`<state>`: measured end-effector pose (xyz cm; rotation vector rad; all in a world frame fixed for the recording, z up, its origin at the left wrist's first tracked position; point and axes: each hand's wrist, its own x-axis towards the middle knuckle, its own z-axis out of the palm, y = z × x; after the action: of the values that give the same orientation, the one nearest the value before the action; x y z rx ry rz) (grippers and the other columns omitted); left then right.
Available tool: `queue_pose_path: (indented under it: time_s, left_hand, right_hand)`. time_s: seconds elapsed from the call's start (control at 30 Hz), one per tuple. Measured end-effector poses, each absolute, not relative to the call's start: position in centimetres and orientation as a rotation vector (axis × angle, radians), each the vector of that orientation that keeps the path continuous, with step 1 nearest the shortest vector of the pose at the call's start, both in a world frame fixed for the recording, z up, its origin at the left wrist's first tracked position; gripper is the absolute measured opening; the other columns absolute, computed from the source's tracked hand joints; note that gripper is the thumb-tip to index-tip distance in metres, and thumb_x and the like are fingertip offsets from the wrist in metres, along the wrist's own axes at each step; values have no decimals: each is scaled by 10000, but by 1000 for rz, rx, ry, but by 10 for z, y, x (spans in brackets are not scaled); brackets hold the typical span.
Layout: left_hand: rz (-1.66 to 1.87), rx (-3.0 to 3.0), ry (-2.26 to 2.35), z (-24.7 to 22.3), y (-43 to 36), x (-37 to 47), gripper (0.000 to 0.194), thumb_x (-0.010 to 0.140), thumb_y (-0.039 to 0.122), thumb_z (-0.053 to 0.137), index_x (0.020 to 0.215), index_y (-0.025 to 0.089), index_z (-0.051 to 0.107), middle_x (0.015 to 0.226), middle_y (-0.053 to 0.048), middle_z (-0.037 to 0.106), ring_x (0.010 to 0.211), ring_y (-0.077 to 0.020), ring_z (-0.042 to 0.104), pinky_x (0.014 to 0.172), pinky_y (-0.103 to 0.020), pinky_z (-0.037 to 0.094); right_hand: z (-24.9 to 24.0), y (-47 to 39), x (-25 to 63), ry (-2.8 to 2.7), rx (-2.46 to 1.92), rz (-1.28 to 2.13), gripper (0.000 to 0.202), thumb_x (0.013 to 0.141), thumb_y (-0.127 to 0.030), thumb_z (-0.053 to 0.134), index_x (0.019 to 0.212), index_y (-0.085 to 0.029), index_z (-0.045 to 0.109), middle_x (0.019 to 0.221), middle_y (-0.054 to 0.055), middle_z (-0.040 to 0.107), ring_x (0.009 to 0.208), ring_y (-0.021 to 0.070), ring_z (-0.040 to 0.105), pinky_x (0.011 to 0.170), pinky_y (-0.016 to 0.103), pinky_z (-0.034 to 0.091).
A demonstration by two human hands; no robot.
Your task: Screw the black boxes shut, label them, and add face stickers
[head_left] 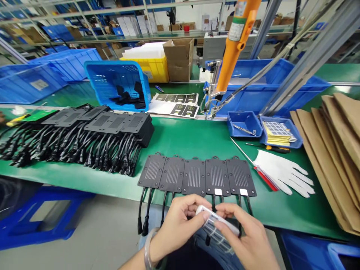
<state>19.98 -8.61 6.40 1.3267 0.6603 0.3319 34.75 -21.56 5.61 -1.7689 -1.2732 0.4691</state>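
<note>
At the bottom centre, my left hand [184, 221] and my right hand [242, 232] both grip a curled white label sheet [218, 221] with dark print, fingers closed on its two ends. Just beyond them, a row of several flat black boxes [194, 177] lies on the green table, cables pointing toward me. The two boxes at the right each carry a small white label [243, 192] at the lower edge; no white label shows on the others. My fingers partly cover the cables below the middle boxes.
Stacked black boxes with cables [112, 123] fill the left. A blue basket [146, 86], printed sheets [187, 110] and an orange tool [232, 56] stand behind. At right are small blue trays [230, 127], a red screwdriver [266, 178], a white glove [281, 168] and cardboard [323, 161].
</note>
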Motion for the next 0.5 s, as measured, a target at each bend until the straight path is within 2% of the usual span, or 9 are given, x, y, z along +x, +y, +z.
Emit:
queue_pose_path:
  time_s: [0.13,0.3,0.43,0.5]
  left_hand:
    - [391,1334,666,66,-86,181,173,817,275,721,874,115,752,790,-84,742,700,-164,662,649,-228,486]
    - [414,1337,677,67,-87,164,171,840,263,699,911,134,787,802,-90,767,689,-160,665,637,-219,492]
    - [475,1306,732,60,-89,159,163,836,254,697,897,135,790,769,-89,767,652,-150,670,611,-200,489]
    - [489,1284,743,55,-90,157,164,831,249,699,905,131,785,744,-81,759,621,-137,658,582,-188,475]
  right_hand:
    - [50,-214,330,-1153,-1812,522,117,885,-371,658,952,-276,670,732,-44,692,640,120,676,622,165,538]
    - [43,-211,328,-1152,-1806,610,144,865,-372,686,950,-255,685,729,-38,714,659,128,707,631,151,556]
    - [48,-203,328,-1343,-1775,466,32,882,-285,676,897,-258,686,752,-51,724,638,101,699,604,123,542]
    - [53,-198,327,-1487,-1699,305,50,879,-203,666,903,-248,669,817,-28,730,706,110,702,661,149,555]
